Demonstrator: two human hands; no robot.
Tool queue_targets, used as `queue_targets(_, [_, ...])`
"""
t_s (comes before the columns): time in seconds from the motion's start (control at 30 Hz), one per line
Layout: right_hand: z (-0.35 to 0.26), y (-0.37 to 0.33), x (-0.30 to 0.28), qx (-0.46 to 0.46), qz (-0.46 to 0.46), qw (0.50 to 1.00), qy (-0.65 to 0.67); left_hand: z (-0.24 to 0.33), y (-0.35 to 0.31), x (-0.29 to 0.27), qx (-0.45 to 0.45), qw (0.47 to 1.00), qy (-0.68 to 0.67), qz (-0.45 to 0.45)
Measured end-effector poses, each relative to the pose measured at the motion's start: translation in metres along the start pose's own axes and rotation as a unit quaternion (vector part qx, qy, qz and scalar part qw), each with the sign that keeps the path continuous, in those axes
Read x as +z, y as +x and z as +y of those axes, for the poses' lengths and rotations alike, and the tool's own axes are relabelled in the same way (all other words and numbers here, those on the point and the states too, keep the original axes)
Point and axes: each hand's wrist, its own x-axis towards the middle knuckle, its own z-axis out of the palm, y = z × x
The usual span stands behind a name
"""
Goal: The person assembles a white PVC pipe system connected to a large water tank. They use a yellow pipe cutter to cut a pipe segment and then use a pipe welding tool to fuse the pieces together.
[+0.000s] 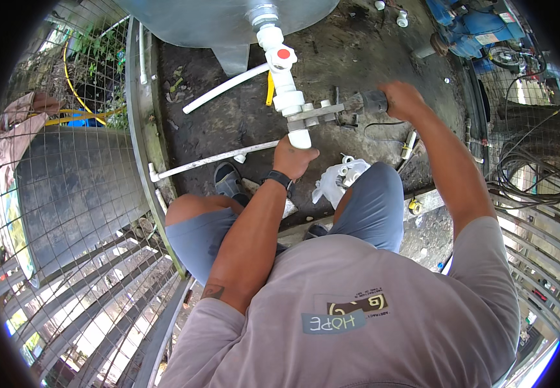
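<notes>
My left hand point(295, 160) is closed around the lower end of a white plastic pipe elbow point(300, 138). My right hand point(401, 100) grips the dark handle end of a wrench point(354, 104), held out to the right. The wrench's jaw end lies across the white fitting just above the elbow; how tightly it bites cannot be seen. Above that, a white union point(288, 101) leads up to a white valve point(280, 58) with a red spot. The line joins a metal connector point(264, 14) under a large grey tank point(183, 22).
A white pipe point(225, 88) angles off left of the valve, and another long pipe point(212, 159) runs low across the left. Near my right knee lies a plastic bag of fittings point(338, 181). A blue pump point(484, 32) stands far right. Wire mesh point(79, 187) borders the left.
</notes>
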Motion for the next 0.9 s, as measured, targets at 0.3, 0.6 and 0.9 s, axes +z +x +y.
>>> queue_targets(0.3, [-0.004,0.000,-0.004,0.022,-0.008,1.000,-0.005,-0.002,0.002,0.000,-0.014,1.000,-0.006,-0.010])
queue_targets(0.6, [-0.001,-0.001,0.000,0.017,-0.008,1.000,-0.011,-0.001,0.001,0.002,-0.029,1.000,-0.011,-0.002])
queue_targets(0.9, [-0.002,0.000,0.001,0.023,0.000,1.000,-0.003,0.010,-0.002,0.004,-0.026,0.999,-0.020,0.002])
